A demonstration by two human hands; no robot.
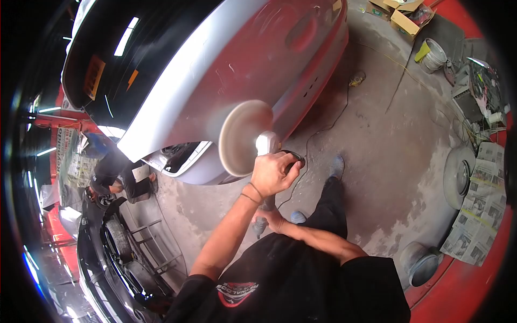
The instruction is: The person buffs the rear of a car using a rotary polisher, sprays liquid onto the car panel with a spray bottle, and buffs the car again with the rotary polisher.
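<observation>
My left hand (277,171), with a dark band at the wrist, is closed around the front handle of a polisher (267,143). Lower down, my right hand (270,217) grips the rear part of the tool's body; its fingers are partly hidden. The round, pale pad (245,137) looks blurred and lies against or very close to the side of a silver car panel (226,81), below a dark window. Whether it touches cannot be told. A dark cord (307,145) runs from the tool across the floor.
A crouching co-worker (116,169) is at the left, near black car parts (116,253) and a metal stand (156,245). Boxes (407,19), a bucket (432,58), a tire (458,177), newspapers (476,210) and a round container (420,265) line the right side.
</observation>
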